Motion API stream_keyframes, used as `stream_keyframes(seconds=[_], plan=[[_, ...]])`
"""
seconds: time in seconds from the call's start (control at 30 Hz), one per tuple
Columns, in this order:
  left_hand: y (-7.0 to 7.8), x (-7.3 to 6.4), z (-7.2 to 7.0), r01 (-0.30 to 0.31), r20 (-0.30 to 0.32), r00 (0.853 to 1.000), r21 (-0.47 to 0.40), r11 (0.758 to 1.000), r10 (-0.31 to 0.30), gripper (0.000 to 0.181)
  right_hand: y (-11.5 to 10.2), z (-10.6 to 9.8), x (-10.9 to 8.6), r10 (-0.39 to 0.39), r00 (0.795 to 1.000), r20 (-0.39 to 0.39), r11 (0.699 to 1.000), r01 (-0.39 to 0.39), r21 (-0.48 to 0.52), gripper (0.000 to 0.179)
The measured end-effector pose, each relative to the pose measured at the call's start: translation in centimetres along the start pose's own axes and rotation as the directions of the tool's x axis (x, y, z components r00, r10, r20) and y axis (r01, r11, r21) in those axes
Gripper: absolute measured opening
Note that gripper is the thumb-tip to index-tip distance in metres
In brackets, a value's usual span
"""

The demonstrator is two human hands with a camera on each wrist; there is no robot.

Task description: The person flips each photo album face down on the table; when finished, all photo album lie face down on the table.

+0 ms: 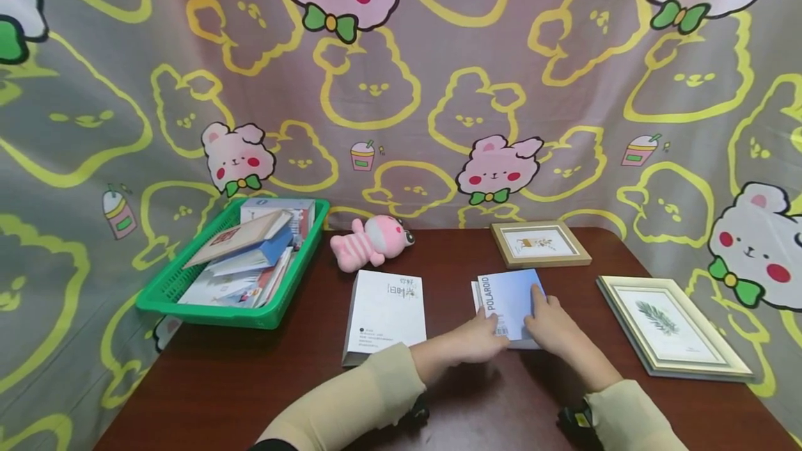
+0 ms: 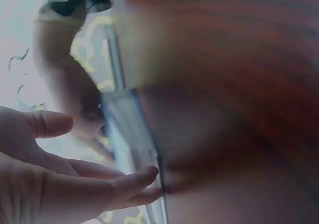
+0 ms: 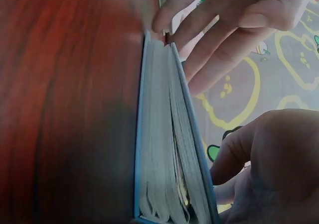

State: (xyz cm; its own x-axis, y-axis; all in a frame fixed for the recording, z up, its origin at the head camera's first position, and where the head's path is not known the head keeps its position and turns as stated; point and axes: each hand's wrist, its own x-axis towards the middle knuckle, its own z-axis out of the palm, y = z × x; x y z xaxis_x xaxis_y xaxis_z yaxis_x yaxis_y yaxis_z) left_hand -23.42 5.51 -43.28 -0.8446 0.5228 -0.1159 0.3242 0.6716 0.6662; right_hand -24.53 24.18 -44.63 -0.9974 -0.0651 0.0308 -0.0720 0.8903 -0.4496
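Note:
A blue photo album with "POLAROID" along its left side lies on the table. My left hand is at its near left corner, fingers extended; the left wrist view shows those fingertips against the edge. On the right part of the cover rests my right hand, its index finger stretched along the right edge. Page edges show between the covers in the right wrist view. A pale edge sticks out left of the album; what it belongs to is hidden. Left of the hands lies a thick white book.
A green basket full of books and booklets stands at the left. A pink plush toy lies at the back. Two picture frames, one wooden and one with a leaf print, lie at the right. A patterned curtain hangs behind.

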Motion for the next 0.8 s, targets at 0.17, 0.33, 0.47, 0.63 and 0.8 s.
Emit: stream_keyframes(seconds=[0.17, 0.33, 0.47, 0.63, 0.8], plan=[[-1.2, -0.7, -2.8, -0.068, -0.070, 0.996, -0.065, 0.996, 0.063, 0.057, -1.2, 0.3, 0.1, -0.071, 0.993, -0.090, 0.996, 0.066, -0.058, 0.063], [-4.1, -2.6, -6.6, -0.033, -0.146, 0.989, -0.158, 0.987, 0.010, 0.061, -3.5, 0.8, 0.2, -0.171, 0.975, -0.138, 0.985, 0.165, -0.055, 0.061], [-7.4, -4.8, -9.2, -0.031, -0.237, 0.971, -0.199, 0.980, -0.017, 0.063, -5.6, 1.3, 0.4, -0.241, 0.962, -0.129, 0.969, 0.245, 0.014, 0.061], [-10.7, -7.5, -11.1, 0.039, -0.348, 0.931, -0.194, 0.980, -0.106, 0.065, -7.8, 2.6, 0.7, -0.286, 0.958, -0.035, 0.950, 0.288, 0.117, 0.063], [-12.6, -8.9, -11.5, 0.093, -0.379, 0.911, -0.196, 0.976, -0.163, 0.068, -9.5, 4.4, 1.1, -0.304, 0.953, 0.015, 0.939, 0.296, 0.176, 0.061]])
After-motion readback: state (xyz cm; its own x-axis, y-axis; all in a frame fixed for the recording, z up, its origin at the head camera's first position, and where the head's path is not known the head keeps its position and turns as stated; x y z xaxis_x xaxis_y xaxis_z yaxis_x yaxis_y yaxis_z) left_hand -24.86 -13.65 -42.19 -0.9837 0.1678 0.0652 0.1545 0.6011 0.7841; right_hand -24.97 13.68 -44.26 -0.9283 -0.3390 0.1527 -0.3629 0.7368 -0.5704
